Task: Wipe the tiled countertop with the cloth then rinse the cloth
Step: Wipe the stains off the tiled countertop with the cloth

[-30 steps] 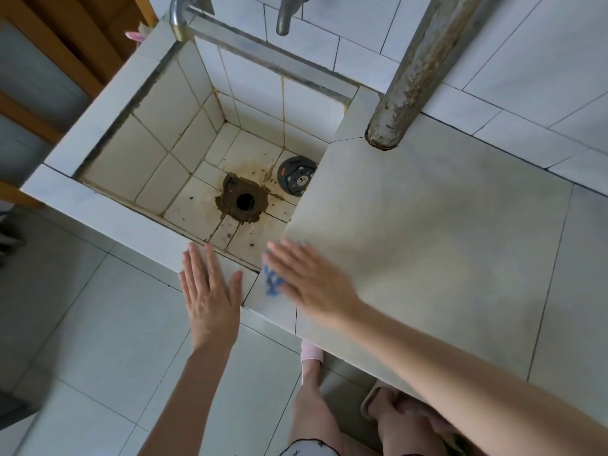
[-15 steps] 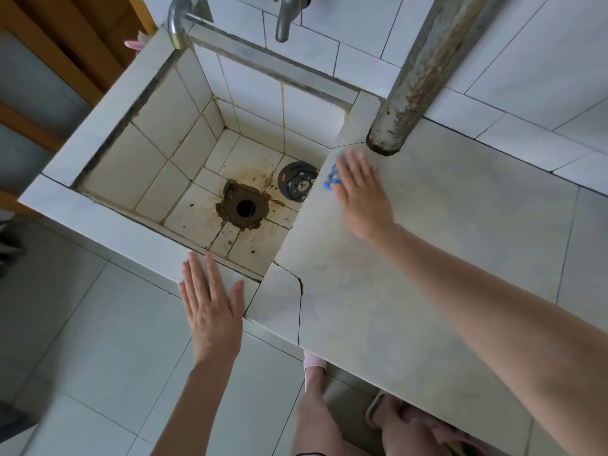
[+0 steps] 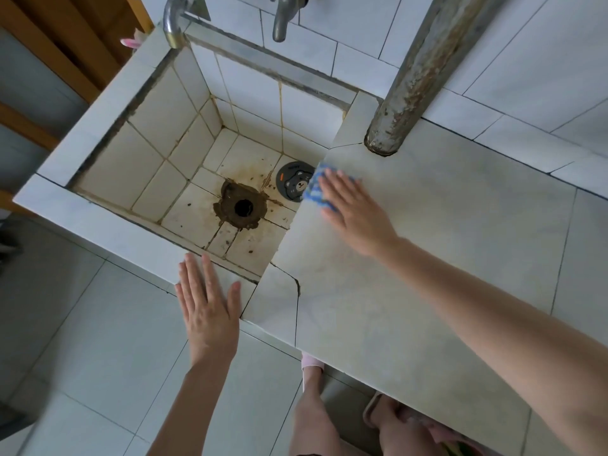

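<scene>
My right hand (image 3: 355, 212) lies flat, fingers together, pressing a blue and white cloth (image 3: 315, 189) onto the tiled countertop (image 3: 444, 258) at its left edge, right beside the sink. Most of the cloth is hidden under my palm and fingers. My left hand (image 3: 207, 311) is open, fingers spread, resting flat on the front rim of the tiled sink (image 3: 108, 225) and holding nothing. Two taps (image 3: 172, 24) (image 3: 283, 18) stick out over the back of the sink.
A rusty vertical pipe (image 3: 414, 77) meets the countertop at the back. The sink floor has a stained drain hole (image 3: 243, 208) and a round grey bear-print plug (image 3: 294, 181). A cracked tile (image 3: 279, 297) forms the counter's front left corner. My legs show below.
My right hand swept the cloth from the counter's front left corner up along the sink-side edge to the back, then slid slightly back toward me. My left hand stayed on the rim.
</scene>
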The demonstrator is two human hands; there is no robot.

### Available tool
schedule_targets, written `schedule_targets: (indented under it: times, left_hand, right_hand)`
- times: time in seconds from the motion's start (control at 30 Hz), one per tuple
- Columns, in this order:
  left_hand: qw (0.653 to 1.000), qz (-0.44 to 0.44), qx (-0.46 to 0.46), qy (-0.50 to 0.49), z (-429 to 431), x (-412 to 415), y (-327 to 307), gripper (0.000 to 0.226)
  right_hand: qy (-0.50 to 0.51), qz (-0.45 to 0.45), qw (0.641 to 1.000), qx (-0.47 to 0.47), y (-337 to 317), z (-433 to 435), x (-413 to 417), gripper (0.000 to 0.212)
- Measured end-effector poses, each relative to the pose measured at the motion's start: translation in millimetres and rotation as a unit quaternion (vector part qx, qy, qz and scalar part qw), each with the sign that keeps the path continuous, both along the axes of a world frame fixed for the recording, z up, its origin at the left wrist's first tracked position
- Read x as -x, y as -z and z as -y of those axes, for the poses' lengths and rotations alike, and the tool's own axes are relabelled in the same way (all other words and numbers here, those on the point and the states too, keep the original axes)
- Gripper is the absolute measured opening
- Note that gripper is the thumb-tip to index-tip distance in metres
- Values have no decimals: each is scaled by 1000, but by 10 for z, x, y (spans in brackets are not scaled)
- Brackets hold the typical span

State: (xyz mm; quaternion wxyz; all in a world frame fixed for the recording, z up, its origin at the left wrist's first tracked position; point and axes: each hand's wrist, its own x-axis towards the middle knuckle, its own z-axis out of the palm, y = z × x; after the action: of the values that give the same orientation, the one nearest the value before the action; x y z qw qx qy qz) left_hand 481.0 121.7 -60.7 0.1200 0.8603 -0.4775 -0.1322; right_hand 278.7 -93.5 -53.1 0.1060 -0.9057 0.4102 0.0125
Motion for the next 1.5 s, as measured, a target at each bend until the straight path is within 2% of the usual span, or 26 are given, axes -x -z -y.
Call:
schedule_targets:
  times: [0.07, 0.13, 0.33, 0.47, 0.6, 0.73, 0.87, 1.03, 1.17, 1.27, 1.37, 1.5]
  left_hand:
    - [1000, 0, -2, 0, 0, -1, -2, 68]
    - [1000, 2, -5, 1, -3, -1, -3, 67]
    - [1000, 6, -12, 2, 4, -3, -2, 67]
    - [1000, 8, -12, 2, 4, 2, -7, 67]
    - [1000, 4, -9, 0, 10, -1, -3, 68]
    - [1000, 5, -8, -1, 14, -11, 4, 67]
    - [1000, -6, -15, -4, 29, 4, -43, 65]
    - [1000, -21, -19, 5, 31, -8, -86, 66]
    - [999, -25, -22, 6, 42, -1, -118, 65]
    - [999, -47, -18, -2, 59, -1, -139, 64]
    - [998, -65, -9, 2, 72, 69, -175, 62]
    - [996, -76, 0, 49, 119, 324, -207, 60]
  right_hand:
    - [71, 6, 997, -29, -16, 349, -29, 70]
    - [119, 3, 992, -49, -34, 597, -78, 63]
    - [148, 5, 986, -74, -33, 604, -209, 60]
    - [71, 17, 997, -16, -5, 60, -82, 69]
    - [-41, 52, 997, -45, 114, -1001, 14, 58]
    - [-133, 44, 989, -52, -12, -2022, 126, 58]
    - [-181, 16, 983, -28, -39, -2067, 320, 55]
    - [-86, 2, 996, -24, 45, -1233, 593, 55]
    - [96, -10, 995, 2, -9, -419, 895, 63]
    - [183, -21, 982, -37, -12, -292, 926, 65]
    - [154, 4, 988, 7, 25, -671, 754, 63]
    - [52, 27, 998, -1, -8, -1557, 509, 57]
